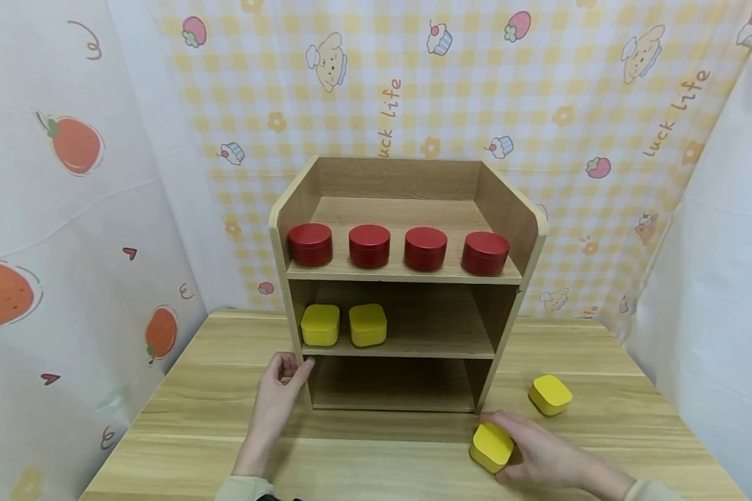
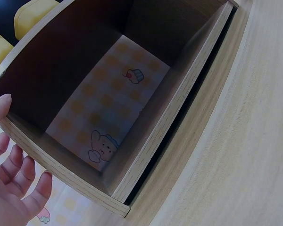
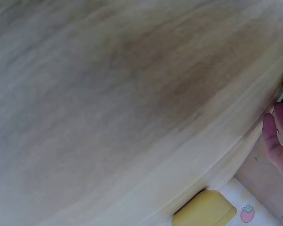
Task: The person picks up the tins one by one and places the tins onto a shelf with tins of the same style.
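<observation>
A wooden three-tier shelf [image 1: 407,353] stands on the table. My left hand [image 1: 280,390] grips its left side panel near the lower tier, thumb at the front edge and fingers outside; the left wrist view shows the thumb [image 2: 0,107] on that edge. At the shelf's lower right front corner, my right hand [image 1: 533,449] holds a yellow square box [image 1: 491,447] between thumb and fingers, low over the table. Two similar yellow boxes [image 1: 320,325] [image 1: 367,325] sit side by side on the left of the middle tier. A further yellow box [image 1: 550,394] lies right of the shelf.
Several round red tins [image 1: 370,245] stand in a row along the front of the top tier. The wood-grain table [image 1: 376,470] extends around the shelf. Patterned cloth [image 1: 413,90] hangs behind, with white cloth [image 1: 714,243] at the sides.
</observation>
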`<state>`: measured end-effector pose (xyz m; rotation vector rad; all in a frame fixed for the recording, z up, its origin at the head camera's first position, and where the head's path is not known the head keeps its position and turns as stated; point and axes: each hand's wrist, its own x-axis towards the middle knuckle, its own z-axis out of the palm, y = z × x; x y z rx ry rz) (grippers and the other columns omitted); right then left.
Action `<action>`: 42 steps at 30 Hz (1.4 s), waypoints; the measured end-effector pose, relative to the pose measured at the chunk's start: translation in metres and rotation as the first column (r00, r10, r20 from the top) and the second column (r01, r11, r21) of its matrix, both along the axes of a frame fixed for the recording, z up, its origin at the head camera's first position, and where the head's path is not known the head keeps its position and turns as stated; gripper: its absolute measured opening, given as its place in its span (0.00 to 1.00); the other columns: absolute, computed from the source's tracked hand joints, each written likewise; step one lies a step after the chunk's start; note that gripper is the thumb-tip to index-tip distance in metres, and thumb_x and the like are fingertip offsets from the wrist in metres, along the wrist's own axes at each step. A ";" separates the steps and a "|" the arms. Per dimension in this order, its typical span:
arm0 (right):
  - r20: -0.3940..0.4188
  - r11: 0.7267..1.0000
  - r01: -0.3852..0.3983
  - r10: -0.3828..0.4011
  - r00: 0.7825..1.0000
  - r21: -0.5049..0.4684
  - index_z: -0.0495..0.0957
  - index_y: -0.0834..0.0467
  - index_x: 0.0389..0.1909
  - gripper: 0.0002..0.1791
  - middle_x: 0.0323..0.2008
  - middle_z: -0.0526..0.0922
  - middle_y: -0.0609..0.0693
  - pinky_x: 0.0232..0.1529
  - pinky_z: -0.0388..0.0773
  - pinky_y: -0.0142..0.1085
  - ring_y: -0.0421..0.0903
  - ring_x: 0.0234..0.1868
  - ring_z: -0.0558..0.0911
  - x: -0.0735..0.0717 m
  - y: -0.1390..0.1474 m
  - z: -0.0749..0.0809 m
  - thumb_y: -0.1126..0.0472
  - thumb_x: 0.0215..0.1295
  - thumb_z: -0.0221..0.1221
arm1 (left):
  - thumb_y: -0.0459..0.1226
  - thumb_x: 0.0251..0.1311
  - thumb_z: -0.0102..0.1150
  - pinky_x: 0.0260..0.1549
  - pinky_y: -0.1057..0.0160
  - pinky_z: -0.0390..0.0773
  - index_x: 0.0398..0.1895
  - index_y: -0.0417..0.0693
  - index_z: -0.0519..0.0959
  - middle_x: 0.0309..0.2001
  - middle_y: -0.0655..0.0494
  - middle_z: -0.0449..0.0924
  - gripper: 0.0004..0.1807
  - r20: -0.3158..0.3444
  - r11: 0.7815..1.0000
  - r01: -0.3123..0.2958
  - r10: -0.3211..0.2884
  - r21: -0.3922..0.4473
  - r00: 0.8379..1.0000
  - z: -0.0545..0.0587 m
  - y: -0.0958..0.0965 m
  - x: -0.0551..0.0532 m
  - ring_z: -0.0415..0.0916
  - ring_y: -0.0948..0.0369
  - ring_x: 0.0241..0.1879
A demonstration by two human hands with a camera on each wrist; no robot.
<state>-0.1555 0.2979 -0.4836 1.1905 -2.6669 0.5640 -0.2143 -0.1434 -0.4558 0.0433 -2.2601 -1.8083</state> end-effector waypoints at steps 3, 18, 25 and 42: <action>0.020 1.000 0.018 -0.019 1.000 0.011 0.68 0.61 0.62 0.44 0.55 0.77 0.49 0.50 0.78 0.44 0.47 0.52 0.78 0.001 0.000 0.000 0.53 0.43 0.76 | 0.46 0.63 0.64 0.35 0.67 0.69 0.40 0.44 0.70 0.37 0.53 0.69 0.18 0.017 1.000 0.002 -0.002 -0.002 1.000 0.002 0.000 0.001 0.67 0.60 0.38; 0.085 0.998 0.039 -0.044 0.995 0.059 0.68 0.57 0.62 0.44 0.53 0.77 0.48 0.46 0.79 0.44 0.45 0.49 0.78 0.005 -0.009 0.002 0.46 0.46 0.74 | 0.41 0.65 0.62 0.34 0.67 0.68 0.38 0.41 0.69 0.36 0.52 0.69 0.15 0.019 1.000 0.028 -0.027 -0.014 0.999 0.034 0.008 0.022 0.67 0.60 0.38; 0.020 0.999 0.011 -0.012 1.000 0.037 0.68 0.57 0.62 0.44 0.51 0.77 0.45 0.46 0.79 0.42 0.43 0.48 0.79 0.009 -0.021 0.010 0.48 0.44 0.75 | 0.39 0.65 0.62 0.36 0.67 0.69 0.38 0.41 0.69 0.36 0.51 0.69 0.13 0.018 1.000 0.031 -0.031 0.004 0.999 0.035 0.009 0.022 0.67 0.58 0.39; -0.053 1.000 -0.019 0.018 0.998 -0.015 0.66 0.57 0.61 0.44 0.49 0.76 0.43 0.41 0.79 0.38 0.39 0.45 0.77 0.000 -0.049 0.061 0.46 0.47 0.75 | 0.41 0.65 0.62 0.35 0.67 0.68 0.39 0.40 0.69 0.37 0.51 0.69 0.15 0.016 0.999 0.031 -0.030 -0.014 0.999 0.035 0.008 0.021 0.67 0.59 0.39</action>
